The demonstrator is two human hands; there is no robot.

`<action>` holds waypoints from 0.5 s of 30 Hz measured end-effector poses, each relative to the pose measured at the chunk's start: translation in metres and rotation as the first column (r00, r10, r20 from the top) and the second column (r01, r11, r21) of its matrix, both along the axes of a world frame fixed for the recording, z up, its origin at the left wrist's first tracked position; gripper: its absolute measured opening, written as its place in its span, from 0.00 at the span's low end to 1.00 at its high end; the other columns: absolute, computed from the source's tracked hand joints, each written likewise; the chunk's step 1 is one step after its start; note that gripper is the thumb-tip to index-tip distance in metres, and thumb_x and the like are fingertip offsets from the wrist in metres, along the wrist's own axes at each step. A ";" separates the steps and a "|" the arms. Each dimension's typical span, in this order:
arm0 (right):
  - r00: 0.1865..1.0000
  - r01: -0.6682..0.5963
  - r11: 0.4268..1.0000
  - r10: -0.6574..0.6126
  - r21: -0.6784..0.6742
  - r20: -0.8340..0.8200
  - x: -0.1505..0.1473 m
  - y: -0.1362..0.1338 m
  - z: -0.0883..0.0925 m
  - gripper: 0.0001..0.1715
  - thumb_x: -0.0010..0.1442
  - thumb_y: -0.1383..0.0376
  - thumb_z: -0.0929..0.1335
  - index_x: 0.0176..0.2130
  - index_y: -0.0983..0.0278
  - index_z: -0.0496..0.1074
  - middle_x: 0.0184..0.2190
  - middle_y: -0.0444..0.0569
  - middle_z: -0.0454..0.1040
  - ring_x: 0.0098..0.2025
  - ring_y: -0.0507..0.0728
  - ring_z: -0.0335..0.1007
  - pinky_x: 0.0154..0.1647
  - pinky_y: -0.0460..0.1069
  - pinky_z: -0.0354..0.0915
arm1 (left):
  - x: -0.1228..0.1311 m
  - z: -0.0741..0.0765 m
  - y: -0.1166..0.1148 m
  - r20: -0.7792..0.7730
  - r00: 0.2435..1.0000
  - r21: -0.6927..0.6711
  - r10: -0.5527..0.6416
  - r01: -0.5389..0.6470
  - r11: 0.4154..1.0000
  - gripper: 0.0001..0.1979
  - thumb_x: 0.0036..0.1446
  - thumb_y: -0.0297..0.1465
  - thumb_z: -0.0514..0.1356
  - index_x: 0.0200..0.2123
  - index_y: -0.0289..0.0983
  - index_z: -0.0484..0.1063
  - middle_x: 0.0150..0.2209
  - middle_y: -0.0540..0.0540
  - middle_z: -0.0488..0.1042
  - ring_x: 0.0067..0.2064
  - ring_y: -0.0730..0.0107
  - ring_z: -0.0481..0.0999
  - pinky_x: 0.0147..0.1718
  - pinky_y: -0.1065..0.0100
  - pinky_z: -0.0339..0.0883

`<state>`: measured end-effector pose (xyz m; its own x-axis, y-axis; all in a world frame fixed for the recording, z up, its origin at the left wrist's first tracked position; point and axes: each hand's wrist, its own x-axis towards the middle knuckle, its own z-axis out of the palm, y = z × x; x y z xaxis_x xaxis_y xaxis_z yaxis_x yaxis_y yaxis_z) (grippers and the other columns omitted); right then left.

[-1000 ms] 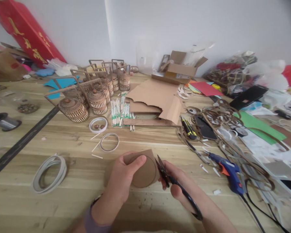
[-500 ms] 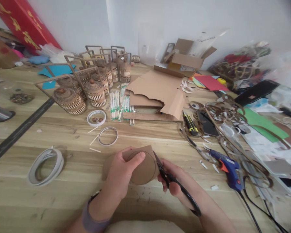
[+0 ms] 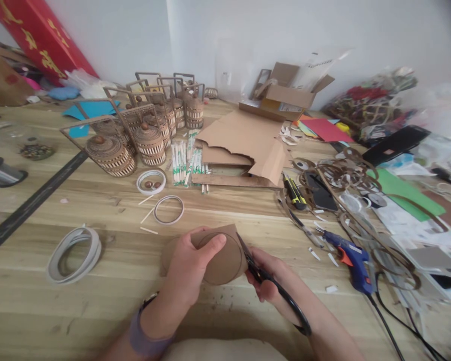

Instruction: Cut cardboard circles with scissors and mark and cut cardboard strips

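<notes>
A piece of brown cardboard (image 3: 223, 263) with a circle drawn on it is held by my left hand (image 3: 190, 260), thumb on top and fingers underneath. Black-handled scissors (image 3: 261, 273) are gripped in my right hand (image 3: 270, 281). Their blades lie along the right edge of the cardboard, close to the drawn line. Part of the cardboard is hidden behind my left hand. Small dark crumbs are scattered on the table just below it.
Left of my hands lie a white strip coil (image 3: 93, 253) and a thin ring (image 3: 181, 209). Several lidded woven baskets (image 3: 148, 143) stand behind. Torn cardboard (image 3: 233, 130) lies at the back. A blue glue gun (image 3: 355, 263), a utility knife (image 3: 295, 193) and tangled brown strips are on the right.
My hands, the cardboard and the scissors stay almost in place. The scissor blades look slightly closer together, and the view has shifted a little.
</notes>
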<state>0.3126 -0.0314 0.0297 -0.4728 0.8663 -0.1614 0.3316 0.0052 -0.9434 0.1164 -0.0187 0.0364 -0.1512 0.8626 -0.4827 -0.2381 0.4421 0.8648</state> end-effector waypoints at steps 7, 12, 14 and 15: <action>0.999 0.001 1.000 -0.001 0.011 0.037 -0.003 0.000 0.004 0.45 0.51 0.22 0.55 0.28 0.59 0.60 0.22 0.42 0.58 0.23 0.52 0.51 0.22 0.49 0.49 | 0.000 -0.002 -0.001 -0.027 0.998 -0.033 0.060 -0.061 0.998 0.21 0.38 0.42 0.75 0.36 0.41 0.80 0.32 0.47 0.83 0.36 0.57 0.81 0.33 0.66 0.70; 0.999 0.010 1.000 -0.010 0.006 0.031 -0.004 -0.001 0.003 0.45 0.51 0.22 0.55 0.28 0.59 0.61 0.21 0.42 0.58 0.24 0.53 0.53 0.22 0.49 0.49 | 0.000 -0.002 -0.002 -0.005 0.999 -0.028 0.032 -0.032 0.999 0.21 0.39 0.42 0.75 0.36 0.39 0.80 0.30 0.48 0.83 0.33 0.59 0.80 0.32 0.66 0.70; 0.999 0.030 0.999 -0.030 0.017 0.022 -0.003 -0.002 -0.001 0.44 0.51 0.23 0.56 0.27 0.59 0.61 0.21 0.42 0.58 0.24 0.53 0.53 0.22 0.49 0.49 | 0.000 -0.003 -0.003 -0.029 0.997 -0.035 0.066 -0.067 0.997 0.22 0.38 0.41 0.75 0.37 0.39 0.80 0.31 0.48 0.83 0.34 0.59 0.81 0.33 0.66 0.70; 0.999 0.033 0.999 -0.033 0.020 0.024 -0.003 -0.003 -0.003 0.44 0.52 0.23 0.56 0.27 0.59 0.61 0.21 0.42 0.58 0.24 0.54 0.53 0.23 0.49 0.49 | -0.001 -0.004 -0.003 -0.037 0.996 -0.039 0.078 -0.079 0.996 0.23 0.38 0.41 0.76 0.38 0.39 0.80 0.32 0.47 0.83 0.35 0.58 0.81 0.33 0.66 0.70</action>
